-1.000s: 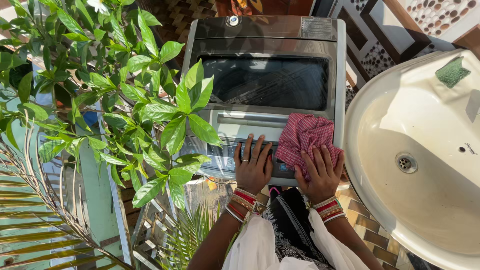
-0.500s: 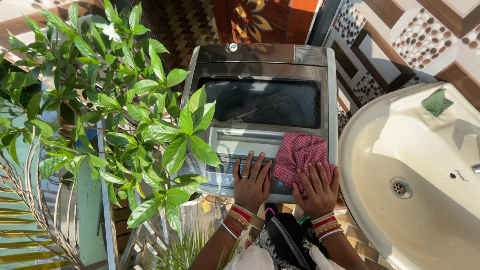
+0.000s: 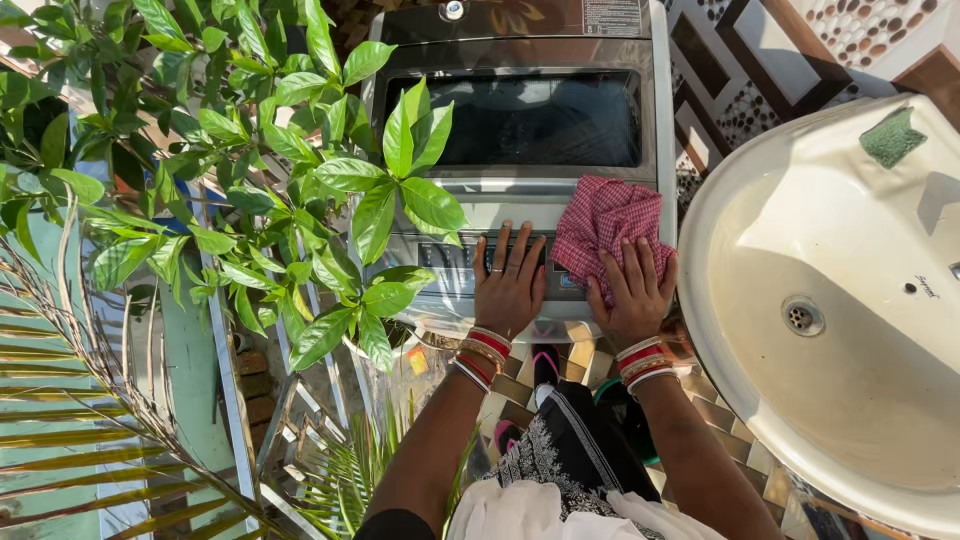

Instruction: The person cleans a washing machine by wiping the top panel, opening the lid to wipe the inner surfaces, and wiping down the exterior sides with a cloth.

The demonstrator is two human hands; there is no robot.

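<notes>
right hand (image 3: 634, 293) flat on red cloth (image 3: 607, 228); left hand (image 3: 508, 287) beside

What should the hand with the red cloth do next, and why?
Probably slide the cloth left along the panel. The right hand presses it flat on the washer's front right corner, while the left hand rests flat on the panel beside it, so that strip looks like the nearest part not yet under the cloth.
</notes>
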